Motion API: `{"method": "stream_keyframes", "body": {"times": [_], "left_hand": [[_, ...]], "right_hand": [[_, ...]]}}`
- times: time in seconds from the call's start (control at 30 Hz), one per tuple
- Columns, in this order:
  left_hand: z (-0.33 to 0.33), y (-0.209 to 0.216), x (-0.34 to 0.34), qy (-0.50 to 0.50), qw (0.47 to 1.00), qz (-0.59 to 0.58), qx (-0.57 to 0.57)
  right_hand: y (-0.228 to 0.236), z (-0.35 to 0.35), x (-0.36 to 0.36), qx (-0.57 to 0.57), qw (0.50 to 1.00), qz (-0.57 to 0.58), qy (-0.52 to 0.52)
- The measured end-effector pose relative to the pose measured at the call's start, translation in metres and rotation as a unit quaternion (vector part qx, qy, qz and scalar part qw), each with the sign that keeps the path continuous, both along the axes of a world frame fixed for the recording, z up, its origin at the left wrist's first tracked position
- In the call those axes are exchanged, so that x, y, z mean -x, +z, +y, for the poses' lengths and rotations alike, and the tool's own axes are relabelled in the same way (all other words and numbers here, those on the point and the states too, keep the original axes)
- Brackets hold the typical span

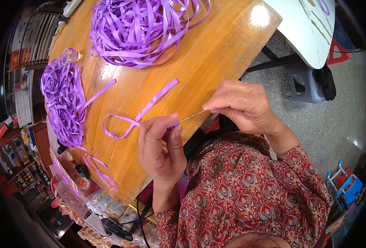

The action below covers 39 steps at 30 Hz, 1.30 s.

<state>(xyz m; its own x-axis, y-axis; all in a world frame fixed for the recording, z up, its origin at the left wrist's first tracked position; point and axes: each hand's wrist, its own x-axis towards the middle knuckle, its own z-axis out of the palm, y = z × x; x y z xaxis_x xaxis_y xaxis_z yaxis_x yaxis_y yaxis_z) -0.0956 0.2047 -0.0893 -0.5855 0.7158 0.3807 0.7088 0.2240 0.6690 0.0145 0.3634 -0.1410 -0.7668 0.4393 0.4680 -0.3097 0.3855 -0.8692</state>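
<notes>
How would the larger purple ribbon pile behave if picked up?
The larger pile would probably be floppy: it lies in slack, overlapping curves. Likely light for its bulk, since it looks thin-stranded with gaps between. Its satiny sheen suggests it may be slippery and shed lengths.

Readable text: you can read none with certainty | white sheet (pixel 22 108), left side: rows of small print, too small for you | red-orange card (pixel 15 61), upper left: a yellowish mark, unclear to you | pale packet (pixel 83 183), lower left: reddish marking, blurred for your reading
</notes>
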Motion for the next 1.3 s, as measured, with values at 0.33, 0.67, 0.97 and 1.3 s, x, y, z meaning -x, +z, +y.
{"method": "stream_keyframes", "body": {"times": [0.33, 0.67, 0.97, 1.3], "left_hand": [[-0.006, 0.0, 0.0, -0.003, 0.994, -0.106, 0.013], [-0.005, -0.003, 0.001, -0.007, 0.993, -0.117, -0.016], [-0.009, -0.004, 0.0, 0.022, 0.983, -0.178, -0.027], [-0.01, -0.001, 0.003, 0.025, 0.98, -0.198, 0.019]], "right_hand": [[0.002, 0.008, -0.004, -0.07, 0.998, 0.009, -0.001], [0.0, 0.006, 0.001, -0.049, 0.999, 0.016, -0.001], [-0.002, 0.005, 0.002, -0.045, 0.999, 0.013, -0.004], [-0.005, 0.011, -0.003, -0.166, 0.985, 0.037, -0.013]]}}
